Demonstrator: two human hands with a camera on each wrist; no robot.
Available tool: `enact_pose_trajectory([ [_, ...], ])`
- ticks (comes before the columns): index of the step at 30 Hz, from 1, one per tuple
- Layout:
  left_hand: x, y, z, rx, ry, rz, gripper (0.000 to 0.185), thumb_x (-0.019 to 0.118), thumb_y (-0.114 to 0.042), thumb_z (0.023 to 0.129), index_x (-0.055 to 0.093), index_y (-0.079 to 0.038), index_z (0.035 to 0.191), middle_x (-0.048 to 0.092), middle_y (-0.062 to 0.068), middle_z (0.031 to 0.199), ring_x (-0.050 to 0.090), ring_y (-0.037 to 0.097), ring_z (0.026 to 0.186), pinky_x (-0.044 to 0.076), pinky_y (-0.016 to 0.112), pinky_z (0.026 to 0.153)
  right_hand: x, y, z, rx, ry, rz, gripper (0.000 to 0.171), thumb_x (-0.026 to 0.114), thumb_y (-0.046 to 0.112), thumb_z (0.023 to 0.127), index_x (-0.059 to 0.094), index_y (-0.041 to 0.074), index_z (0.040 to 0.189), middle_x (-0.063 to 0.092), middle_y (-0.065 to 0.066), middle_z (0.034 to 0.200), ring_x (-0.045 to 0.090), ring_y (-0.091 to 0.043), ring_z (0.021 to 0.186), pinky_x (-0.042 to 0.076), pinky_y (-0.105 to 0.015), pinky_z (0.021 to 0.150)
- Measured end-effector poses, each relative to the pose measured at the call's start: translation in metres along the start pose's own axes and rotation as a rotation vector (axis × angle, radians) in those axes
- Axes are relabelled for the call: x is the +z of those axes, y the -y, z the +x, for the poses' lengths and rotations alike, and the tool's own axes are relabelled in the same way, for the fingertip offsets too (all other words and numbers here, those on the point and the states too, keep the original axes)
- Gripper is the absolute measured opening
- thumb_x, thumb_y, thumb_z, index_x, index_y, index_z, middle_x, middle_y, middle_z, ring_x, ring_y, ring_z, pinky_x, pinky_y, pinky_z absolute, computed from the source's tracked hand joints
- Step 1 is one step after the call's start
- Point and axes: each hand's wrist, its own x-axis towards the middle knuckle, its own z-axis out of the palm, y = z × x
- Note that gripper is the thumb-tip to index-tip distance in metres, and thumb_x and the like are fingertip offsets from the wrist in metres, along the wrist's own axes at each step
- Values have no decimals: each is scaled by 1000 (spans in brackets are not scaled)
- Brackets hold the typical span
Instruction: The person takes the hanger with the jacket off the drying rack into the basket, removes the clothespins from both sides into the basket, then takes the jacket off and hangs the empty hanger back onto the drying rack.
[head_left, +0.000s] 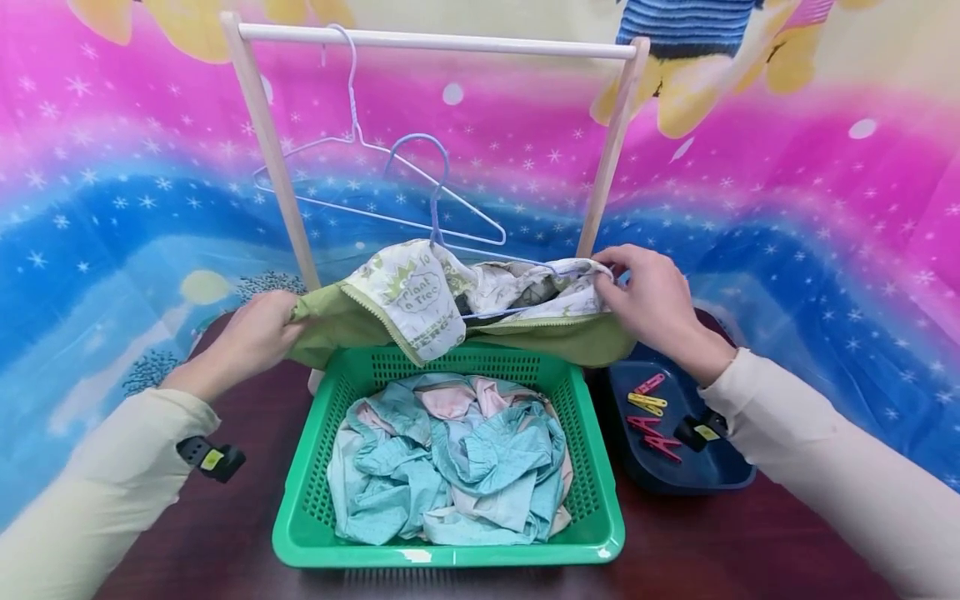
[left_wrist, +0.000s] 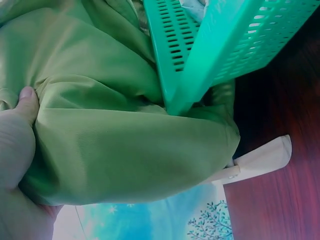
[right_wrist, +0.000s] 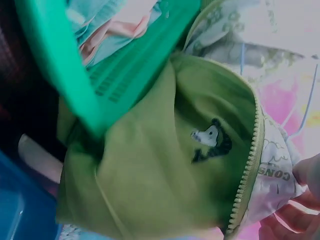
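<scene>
A small green jacket with a printed white lining hangs spread over the far rim of a green basket. A blue hanger sits inside the jacket. My left hand grips the jacket's left end, its thumb pressed into green cloth. My right hand pinches the right end by the lining and zip edge. The basket holds crumpled light-blue and pink clothes.
A wooden rack stands behind the basket with a white wire hanger on its bar. A dark blue tray with several coloured clothes pegs sits right of the basket. The table is dark wood.
</scene>
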Motion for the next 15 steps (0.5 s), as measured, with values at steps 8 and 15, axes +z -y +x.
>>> enact_pose_trajectory([
  [8, -3, 6, -4, 1, -7, -104, 33, 57, -8, 101, 67, 4, 72, 44, 1, 55, 38, 13, 48, 36, 27, 45, -6, -29, 3, 106, 83, 98, 29, 46, 19, 105, 67, 4, 117, 66, -16, 85, 53, -22, 57, 38, -32, 43],
  [15, -1, 2, -5, 23, -9, -118, 34, 59, -13, 102, 68, 4, 74, 42, -1, 54, 37, 11, 46, 35, 25, 43, -3, -27, -1, 211, 306, 410, 32, 30, 22, 109, 47, -2, 122, 58, -5, 73, 54, -11, 51, 50, -31, 48],
])
